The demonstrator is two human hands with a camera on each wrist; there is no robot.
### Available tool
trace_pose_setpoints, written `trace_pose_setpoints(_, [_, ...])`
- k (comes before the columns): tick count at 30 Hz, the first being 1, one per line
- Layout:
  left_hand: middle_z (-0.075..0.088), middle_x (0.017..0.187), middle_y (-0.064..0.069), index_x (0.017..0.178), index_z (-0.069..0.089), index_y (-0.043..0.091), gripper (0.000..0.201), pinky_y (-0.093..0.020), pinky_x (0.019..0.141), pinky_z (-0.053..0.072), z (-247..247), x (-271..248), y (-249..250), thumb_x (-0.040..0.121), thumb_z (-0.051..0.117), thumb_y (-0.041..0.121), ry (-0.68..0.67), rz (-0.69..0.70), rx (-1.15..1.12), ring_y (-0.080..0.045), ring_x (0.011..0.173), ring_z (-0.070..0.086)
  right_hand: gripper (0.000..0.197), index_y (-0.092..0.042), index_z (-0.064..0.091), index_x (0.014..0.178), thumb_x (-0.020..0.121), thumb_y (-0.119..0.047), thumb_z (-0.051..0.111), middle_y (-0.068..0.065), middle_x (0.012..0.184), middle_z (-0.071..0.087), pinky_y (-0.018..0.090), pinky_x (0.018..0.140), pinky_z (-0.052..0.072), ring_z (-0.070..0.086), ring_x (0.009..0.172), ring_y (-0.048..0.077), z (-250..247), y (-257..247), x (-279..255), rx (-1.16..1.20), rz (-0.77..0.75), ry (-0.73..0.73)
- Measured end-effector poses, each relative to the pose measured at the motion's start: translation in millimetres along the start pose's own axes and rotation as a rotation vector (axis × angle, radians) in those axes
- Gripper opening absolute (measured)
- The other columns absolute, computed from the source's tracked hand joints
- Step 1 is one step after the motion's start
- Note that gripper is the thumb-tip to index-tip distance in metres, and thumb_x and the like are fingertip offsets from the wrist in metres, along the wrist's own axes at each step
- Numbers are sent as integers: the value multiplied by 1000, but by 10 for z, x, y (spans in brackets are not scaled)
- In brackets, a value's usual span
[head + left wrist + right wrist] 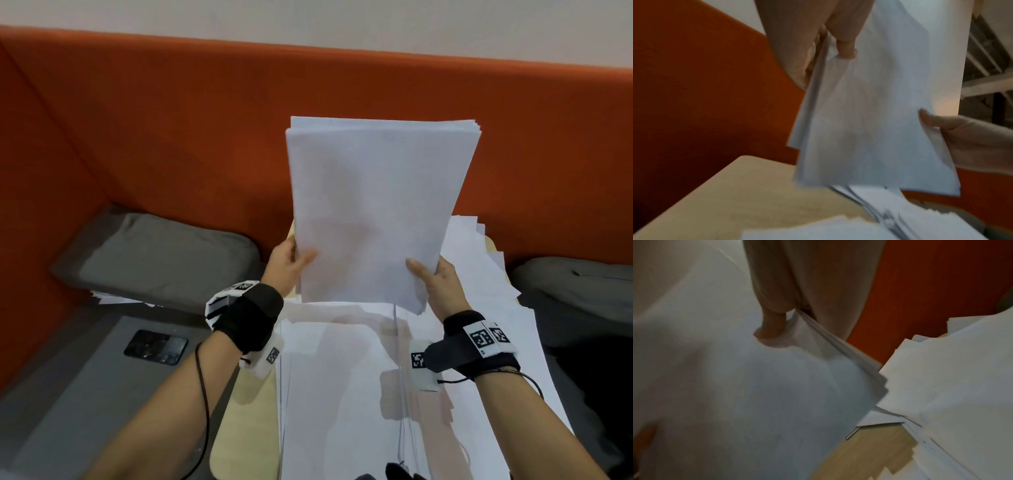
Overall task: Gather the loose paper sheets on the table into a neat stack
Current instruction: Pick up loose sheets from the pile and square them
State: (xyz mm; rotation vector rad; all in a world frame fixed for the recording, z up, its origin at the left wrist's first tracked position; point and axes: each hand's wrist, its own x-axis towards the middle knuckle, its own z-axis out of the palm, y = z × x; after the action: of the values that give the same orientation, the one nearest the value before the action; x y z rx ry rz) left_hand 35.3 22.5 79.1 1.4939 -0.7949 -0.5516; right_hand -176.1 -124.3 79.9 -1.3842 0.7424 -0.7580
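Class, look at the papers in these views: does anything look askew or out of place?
Yes. The held stack has uneven, staggered top edges, and loose sheets lie fanned crookedly across the table. More paper peeks from under a grey cushion.

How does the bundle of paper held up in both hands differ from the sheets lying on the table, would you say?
The held bundle stands nearly upright off the table; the loose sheets lie flat. The held bundle's edges nearly line up; the loose sheets fan out unevenly. The left hand and right hand grip only the held bundle. Both are plain white paper.
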Motion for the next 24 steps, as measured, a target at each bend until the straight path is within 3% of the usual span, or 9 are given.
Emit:
trace_pose_setpoints(3, [61, 99, 0, 105, 50, 10, 24, -10, 76, 49, 34, 30, 95, 86, 60, 0, 116, 68, -97, 13, 76, 62, 19, -3, 63, 104, 85, -4, 62, 3, 92, 69, 14, 64, 52, 69, 73, 5, 72, -25, -32, -1, -6, -2])
trace_pose_setpoints(6, [61, 99, 8, 109, 49, 16, 33, -14, 78, 49, 91, -74, 7, 82, 67, 15, 98, 57, -103, 11, 82, 61, 18, -7, 65, 98, 81, -5, 68, 5, 92, 69, 17, 65, 52, 67, 78, 13, 117, 66, -79, -34, 48, 15])
trace_pose_setpoints(8, [62, 105, 3, 121, 47, 8, 38, -26, 87, 49, 143, -143, -50, 86, 62, 5, 93, 29, -57, 2, 91, 62, 17, -9, 65, 98, 81, -7, 68, 5, 93, 69, 22, 69, 51, 65, 83, 18, 153, 120, -98, -63, 75, 32])
trace_pose_setpoints(10, [61, 113, -9, 125, 47, 0, 38, -35, 94, 47, 174, -155, -19, 89, 56, -1, 119, 52, -35, -14, 100, 59, 19, -8, 64, 102, 83, -8, 67, 5, 93, 68, 22, 73, 50, 65, 83, 17, 179, 104, -85, -57, 65, 61])
trace_pose_setpoints(14, [58, 116, -8, 127, 46, 0, 37, -30, 94, 45, 171, -85, 54, 91, 53, 1, 145, 103, -32, -18, 105, 56, 21, -8, 65, 104, 84, -14, 67, 5, 96, 69, 25, 79, 52, 66, 85, 17, 187, 91, -39, -26, 56, 86])
trace_pose_setpoints(17, [53, 128, -13, 132, 40, -2, 41, -18, 92, 38, 154, -91, -164, 93, 50, 3, 66, -21, 139, -20, 115, 52, 28, -2, 61, 114, 91, -17, 60, 10, 107, 67, 36, 90, 51, 64, 99, 25, 203, 274, -39, -148, 109, 73])
trace_pose_setpoints(19, [51, 131, -14, 133, 36, -1, 42, -14, 86, 33, 149, -142, -361, 94, 48, 4, -63, -128, 323, -25, 121, 50, 32, 0, 58, 120, 94, -19, 54, 13, 115, 64, 40, 97, 47, 60, 107, 27, 172, 363, -11, -194, 128, 109])
trace_pose_setpoints(22, [50, 126, -10, 136, 33, 3, 44, -20, 86, 37, 69, -215, -597, 94, 47, 5, -128, -344, 424, -25, 113, 51, 32, 0, 56, 121, 97, -19, 50, 14, 112, 62, 38, 96, 46, 58, 108, 29, 71, 334, 73, -210, 142, 168])
trace_pose_setpoints(24, [48, 131, -17, 135, 35, 2, 43, -28, 91, 42, 7, -249, -747, 94, 49, 5, -114, -494, 459, -29, 113, 52, 32, 0, 55, 121, 97, -20, 48, 12, 104, 61, 35, 86, 46, 59, 99, 29, -17, 364, 105, -300, 208, 158])
